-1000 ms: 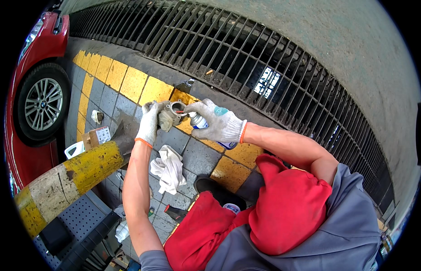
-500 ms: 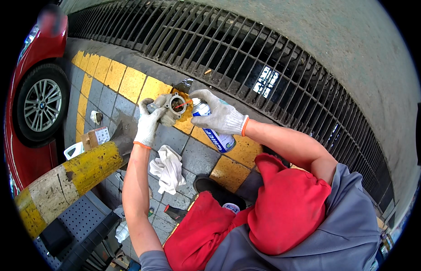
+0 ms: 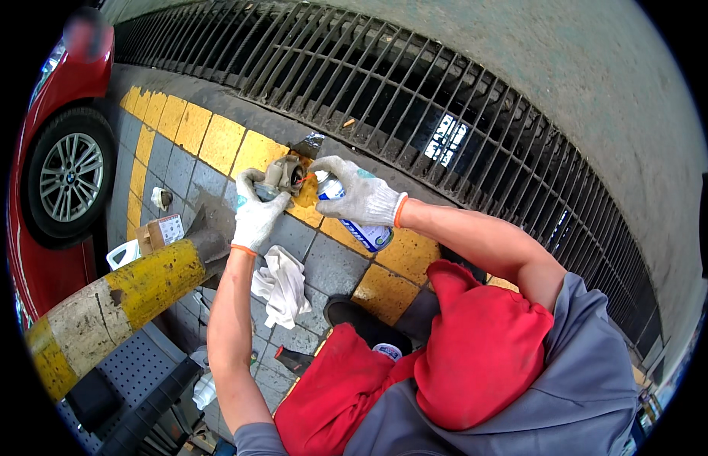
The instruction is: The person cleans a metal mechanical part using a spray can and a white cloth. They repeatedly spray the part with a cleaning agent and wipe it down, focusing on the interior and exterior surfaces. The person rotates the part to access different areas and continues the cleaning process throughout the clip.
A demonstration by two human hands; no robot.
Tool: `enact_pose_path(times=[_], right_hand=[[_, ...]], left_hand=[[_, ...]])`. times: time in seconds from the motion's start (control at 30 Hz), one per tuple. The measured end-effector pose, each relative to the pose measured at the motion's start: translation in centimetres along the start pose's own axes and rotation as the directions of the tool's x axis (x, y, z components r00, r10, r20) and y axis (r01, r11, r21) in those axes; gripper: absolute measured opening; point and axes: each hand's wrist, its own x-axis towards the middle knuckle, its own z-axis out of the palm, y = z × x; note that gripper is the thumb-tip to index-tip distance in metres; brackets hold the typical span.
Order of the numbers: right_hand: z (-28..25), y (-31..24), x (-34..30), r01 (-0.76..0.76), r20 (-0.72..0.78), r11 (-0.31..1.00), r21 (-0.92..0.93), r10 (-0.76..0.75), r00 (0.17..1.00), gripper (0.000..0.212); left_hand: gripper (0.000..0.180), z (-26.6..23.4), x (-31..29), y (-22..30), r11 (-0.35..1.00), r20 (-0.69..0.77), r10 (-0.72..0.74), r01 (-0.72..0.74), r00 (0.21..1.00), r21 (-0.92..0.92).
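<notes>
Both my hands wear whitish knit gloves with orange cuffs. My left hand (image 3: 255, 213) grips a grey metal throttle body (image 3: 283, 175) by its side, above the tiled floor. Its round opening is turned toward the right. My right hand (image 3: 367, 201) is wrapped around a blue and white spray can (image 3: 371, 237), tilted with its top toward the throttle body. A thin red straw runs from the can's nozzle to the opening; whether its tip is inside, I cannot tell. An orange-brown wet stain (image 3: 307, 205) lies on the yellow tiles behind.
A white cloth (image 3: 282, 287) lies on the grey tiles near my foot. Beyond the yellow strip runs a metal floor grate (image 3: 384, 83). At left are a red car's wheel (image 3: 71, 176), a yellow-and-white post (image 3: 133, 292), a cardboard box (image 3: 158, 234) and a perforated grey cart (image 3: 133, 380).
The throttle body has turned in my left hand, so its opening no longer faces up toward me. My right hand and the spray can have shifted slightly left.
</notes>
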Motion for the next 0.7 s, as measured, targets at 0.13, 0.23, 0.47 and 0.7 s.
enact_pose_path(times=[0.13,0.23,0.47,0.7], right_hand=[[0.5,-0.2,-0.2,-0.039,0.087,0.998,-0.043,0.042,0.995,0.07],[0.4,0.2,-0.3,-0.028,0.092,0.998,-0.058,0.033,0.995,0.071],[0.6,0.5,-0.4,0.001,0.08,0.998,-0.058,0.004,0.997,0.07],[0.2,0.6,-0.3,0.019,0.021,0.998,-0.055,-0.018,1.0,0.07]], left_hand=[[0.065,0.4,-0.1,-0.8,1.0,0.015,0.001,-0.001,1.0,0.006],[0.065,0.7,-0.1,-0.3,0.999,0.018,0.007,-0.008,1.0,0.031],[0.066,0.6,0.3,-0.7,0.997,0.005,-0.077,0.077,0.997,0.012],[0.069,0.2,0.8,0.4,0.978,-0.043,-0.2,0.197,0.979,-0.069]])
